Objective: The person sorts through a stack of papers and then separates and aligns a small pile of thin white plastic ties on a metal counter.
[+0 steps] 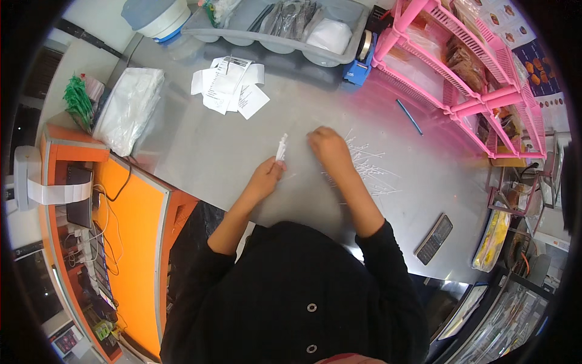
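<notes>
My left hand grips a small upright bundle of thin white sticks, their tips showing above the fingers. They look like cotton swabs, though they are too small to be sure. To the right, a loose heap of similar white sticks lies scattered on a metal table. My right hand is at the left side of that heap, its forearm covering part of it. Its fingers are curled and slightly blurred, and whatever may be between them is hidden.
Paper slips lie behind the bundle, with a grey cutlery tray beyond. A blue tape dispenser stands beside pink plastic shelves. A blue pen, a calculator and a pack of clear plastic bags are on the table.
</notes>
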The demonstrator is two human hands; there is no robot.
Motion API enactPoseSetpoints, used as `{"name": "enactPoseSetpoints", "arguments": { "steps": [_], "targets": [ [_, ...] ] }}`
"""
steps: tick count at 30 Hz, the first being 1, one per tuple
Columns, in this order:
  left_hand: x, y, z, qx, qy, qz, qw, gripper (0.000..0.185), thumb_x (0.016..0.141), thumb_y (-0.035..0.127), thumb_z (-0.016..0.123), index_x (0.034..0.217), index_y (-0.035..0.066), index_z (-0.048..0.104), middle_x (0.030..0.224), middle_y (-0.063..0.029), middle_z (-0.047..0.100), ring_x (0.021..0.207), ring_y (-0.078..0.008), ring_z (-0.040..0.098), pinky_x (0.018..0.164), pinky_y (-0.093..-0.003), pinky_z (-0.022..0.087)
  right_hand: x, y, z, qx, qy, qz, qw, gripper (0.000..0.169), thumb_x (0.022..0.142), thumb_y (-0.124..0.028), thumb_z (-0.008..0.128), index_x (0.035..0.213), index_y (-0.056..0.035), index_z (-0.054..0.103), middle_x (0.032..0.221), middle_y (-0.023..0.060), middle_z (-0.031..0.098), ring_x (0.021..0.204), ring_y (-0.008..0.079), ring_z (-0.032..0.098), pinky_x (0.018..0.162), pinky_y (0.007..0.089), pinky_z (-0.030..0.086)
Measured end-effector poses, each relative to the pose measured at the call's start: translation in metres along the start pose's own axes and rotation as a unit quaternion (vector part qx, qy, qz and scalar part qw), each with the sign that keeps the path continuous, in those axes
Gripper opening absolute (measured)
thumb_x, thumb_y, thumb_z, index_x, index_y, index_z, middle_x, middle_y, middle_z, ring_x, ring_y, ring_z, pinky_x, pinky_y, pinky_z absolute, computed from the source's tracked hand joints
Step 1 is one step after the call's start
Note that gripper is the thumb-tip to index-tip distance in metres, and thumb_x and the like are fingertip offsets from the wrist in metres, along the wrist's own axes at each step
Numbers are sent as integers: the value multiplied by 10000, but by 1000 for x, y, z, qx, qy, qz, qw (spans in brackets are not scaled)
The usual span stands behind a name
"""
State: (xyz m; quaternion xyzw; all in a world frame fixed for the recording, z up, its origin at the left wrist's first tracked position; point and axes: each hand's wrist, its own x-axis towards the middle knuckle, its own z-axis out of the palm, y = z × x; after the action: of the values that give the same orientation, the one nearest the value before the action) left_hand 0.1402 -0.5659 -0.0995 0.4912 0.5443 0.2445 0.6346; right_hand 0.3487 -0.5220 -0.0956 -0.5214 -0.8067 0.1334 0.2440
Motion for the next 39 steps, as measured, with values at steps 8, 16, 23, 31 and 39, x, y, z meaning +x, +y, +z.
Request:
{"name": "enactPoseSetpoints", "arguments": {
  "steps": [8, 16, 23, 31, 39],
  "targets": [
    [0, 9, -10, -245, 46, -85, 965, 227, 985, 283, 401, 910, 92, 499, 663, 28, 453, 451, -36, 288, 387, -193, 220, 22, 7, 1, -56, 63, 49, 995, 127, 779, -65, 631, 896, -17, 632, 843, 98, 619, 781, 231, 598, 660, 323, 489],
    [6, 29, 12, -288, 5, -88, 954, 224, 987, 281, 395, 897, 100, 491, 629, 49, 387, 443, -33, 244, 386, -197, 185, -8, -51, -3, 426, 41, 172, 887, 63, 812, -66, 659, 862, -28, 667, 797, 42, 640, 689, 106, 580, 665, 248, 464],
    [8, 19, 6, -303, -7, -129, 944, 233, 987, 281, 378, 892, 93, 479, 611, 51, 336, 443, -33, 223, 379, -206, 163, -19, 67, -34, 35, 154, 150, 976, 129, 792, -34, 640, 908, -54, 694, 860, 93, 643, 716, 228, 615, 658, 310, 491],
    [15, 17, 5, -384, -38, -182, 904, 234, 983, 300, 381, 947, 85, 468, 589, 40, 353, 421, -44, 213, 369, -218, 156, -15, 99, -36, -85, 99, 92, 987, 56, 745, -45, 640, 798, -28, 644, 811, 107, 603, 700, 271, 589, 647, 336, 485],
    [10, 30, 16, -371, 34, -118, 920, 324, 977, 379, 403, 949, 70, 499, 535, 57, 310, 398, -43, 218, 361, -220, 141, -20, -16, -17, 263, 81, 187, 943, 38, 739, -11, 631, 767, 4, 610, 762, 89, 620, 650, 153, 575, 609, 279, 464]
  ]
}}
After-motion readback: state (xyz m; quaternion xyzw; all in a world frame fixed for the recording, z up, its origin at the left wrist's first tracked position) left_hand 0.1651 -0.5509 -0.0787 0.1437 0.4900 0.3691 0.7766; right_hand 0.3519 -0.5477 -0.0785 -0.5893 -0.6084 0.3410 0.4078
